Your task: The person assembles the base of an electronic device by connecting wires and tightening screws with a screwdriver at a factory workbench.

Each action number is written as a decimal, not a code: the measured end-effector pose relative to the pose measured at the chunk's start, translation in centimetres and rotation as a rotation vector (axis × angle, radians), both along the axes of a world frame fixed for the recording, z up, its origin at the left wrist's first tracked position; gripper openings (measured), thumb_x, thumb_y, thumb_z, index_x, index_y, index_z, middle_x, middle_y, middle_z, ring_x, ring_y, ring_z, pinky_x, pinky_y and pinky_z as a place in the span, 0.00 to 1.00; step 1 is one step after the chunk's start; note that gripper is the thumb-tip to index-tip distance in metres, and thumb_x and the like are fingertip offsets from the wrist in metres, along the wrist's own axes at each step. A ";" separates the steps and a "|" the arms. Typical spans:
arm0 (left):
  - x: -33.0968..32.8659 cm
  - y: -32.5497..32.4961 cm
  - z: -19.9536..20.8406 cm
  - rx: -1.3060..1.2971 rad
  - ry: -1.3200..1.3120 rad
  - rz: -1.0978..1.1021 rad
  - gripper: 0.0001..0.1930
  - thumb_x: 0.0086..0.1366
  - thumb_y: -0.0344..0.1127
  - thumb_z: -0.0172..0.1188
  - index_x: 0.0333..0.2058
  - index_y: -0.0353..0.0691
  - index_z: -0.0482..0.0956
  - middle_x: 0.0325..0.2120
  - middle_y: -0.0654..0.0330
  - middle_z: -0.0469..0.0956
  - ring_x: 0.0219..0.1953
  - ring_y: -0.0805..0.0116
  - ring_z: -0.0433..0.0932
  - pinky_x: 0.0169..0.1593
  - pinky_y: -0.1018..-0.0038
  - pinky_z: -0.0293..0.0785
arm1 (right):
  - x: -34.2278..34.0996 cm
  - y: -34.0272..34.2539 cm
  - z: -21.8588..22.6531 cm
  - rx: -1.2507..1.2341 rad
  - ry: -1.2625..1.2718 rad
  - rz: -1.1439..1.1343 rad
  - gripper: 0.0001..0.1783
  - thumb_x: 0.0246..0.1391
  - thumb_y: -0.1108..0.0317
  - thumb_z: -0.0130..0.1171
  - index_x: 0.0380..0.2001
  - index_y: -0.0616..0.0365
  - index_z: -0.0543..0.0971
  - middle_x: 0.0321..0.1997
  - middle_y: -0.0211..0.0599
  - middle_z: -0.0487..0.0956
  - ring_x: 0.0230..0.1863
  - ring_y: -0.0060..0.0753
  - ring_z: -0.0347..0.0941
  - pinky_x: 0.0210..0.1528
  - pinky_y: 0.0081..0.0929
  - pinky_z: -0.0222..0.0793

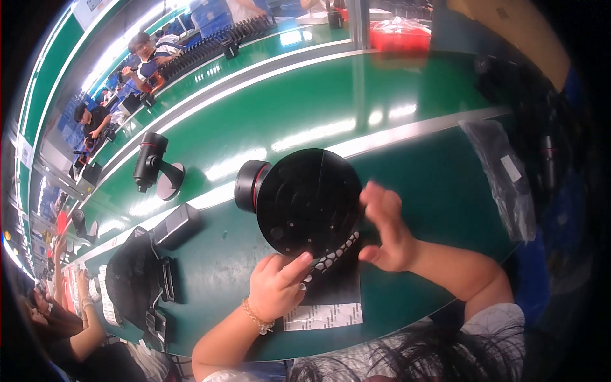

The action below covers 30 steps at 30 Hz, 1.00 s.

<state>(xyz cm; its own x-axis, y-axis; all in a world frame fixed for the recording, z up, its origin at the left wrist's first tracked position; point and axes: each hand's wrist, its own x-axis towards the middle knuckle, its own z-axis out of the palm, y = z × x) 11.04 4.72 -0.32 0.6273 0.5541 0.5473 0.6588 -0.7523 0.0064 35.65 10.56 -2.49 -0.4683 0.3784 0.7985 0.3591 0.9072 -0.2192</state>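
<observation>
A black device stands tilted in front of me, its round flat base (pixel 309 200) turned toward me. Behind the base, at the left, shows its black cylindrical body (pixel 245 185) with a red ring. My left hand (pixel 278 283) is closed at the base's lower edge, on the left end of a dark strip with white oval spots (pixel 329 260). To the right of the disc my right hand (pixel 389 230) has its fingers apart and its palm bare, close to the rim. Under the strip lies a dark sheet (pixel 340 286) with a pale printed sheet (pixel 323 317) at its near end.
A similar black device (pixel 150 162) stands on the green belt beyond the bench edge. At left are a black box (pixel 177 226) and a black bag (pixel 132 274). A clear plastic bag (pixel 499 178) lies at right, and a red bin (pixel 400 36) sits far back. Co-workers sit at left.
</observation>
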 end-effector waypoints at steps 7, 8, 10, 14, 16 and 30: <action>-0.2 -0.1 -0.2 0.008 0.015 0.021 0.17 0.29 0.28 0.65 0.26 0.39 0.79 0.47 0.60 0.64 0.24 0.61 0.67 0.27 0.66 0.65 | -2.4 0.5 1.1 -1.288 0.910 0.673 0.41 0.48 0.59 0.61 0.60 0.57 0.51 0.60 0.41 0.58 0.59 0.34 0.56 0.57 0.30 0.56; -0.2 -0.1 -0.3 -0.031 -0.014 0.034 0.18 0.30 0.27 0.63 0.28 0.39 0.79 0.44 0.62 0.67 0.25 0.62 0.69 0.28 0.67 0.66 | -2.7 0.6 1.4 -1.382 0.816 0.709 0.36 0.49 0.62 0.61 0.57 0.58 0.56 0.57 0.38 0.62 0.56 0.31 0.59 0.55 0.28 0.58; -0.3 0.3 -1.0 -0.072 -0.050 0.026 0.19 0.31 0.26 0.61 0.30 0.40 0.79 0.42 0.64 0.70 0.26 0.63 0.71 0.29 0.68 0.68 | -2.9 1.1 1.7 -1.558 0.626 0.755 0.28 0.49 0.69 0.61 0.53 0.61 0.64 0.49 0.34 0.71 0.50 0.24 0.66 0.51 0.22 0.64; -1.2 1.0 -1.0 -0.016 -0.136 -0.231 0.18 0.29 0.31 0.61 0.28 0.41 0.79 0.48 0.57 0.68 0.25 0.61 0.72 0.27 0.68 0.67 | -2.5 1.2 5.3 -1.472 0.597 0.731 0.19 0.50 0.72 0.58 0.46 0.65 0.70 0.44 0.35 0.75 0.45 0.22 0.69 0.51 0.22 0.64; -1.2 0.5 -1.0 0.019 -0.152 -0.171 0.18 0.32 0.30 0.63 0.29 0.43 0.78 0.48 0.53 0.67 0.25 0.57 0.74 0.25 0.68 0.68 | -3.1 3.4 5.7 -1.396 0.595 0.741 0.22 0.52 0.74 0.56 0.51 0.63 0.67 0.51 0.34 0.70 0.52 0.23 0.64 0.57 0.25 0.58; 0.0 1.4 -3.4 -0.498 -0.369 -0.055 0.13 0.51 0.26 0.61 0.37 0.33 0.73 0.48 0.49 0.69 0.37 0.56 0.74 0.43 0.67 0.71 | 3.6 22.9 -4.6 -0.263 -0.297 -0.788 0.22 0.51 0.50 0.48 0.47 0.46 0.73 0.49 0.31 0.74 0.52 0.29 0.67 0.50 0.41 0.57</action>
<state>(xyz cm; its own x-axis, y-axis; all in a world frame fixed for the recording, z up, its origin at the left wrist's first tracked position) 11.02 6.08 -3.69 0.4808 0.7710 0.4176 0.5066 -0.6329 0.5854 39.26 33.49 -7.10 -0.1681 0.8329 0.5273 0.9343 0.3052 -0.1843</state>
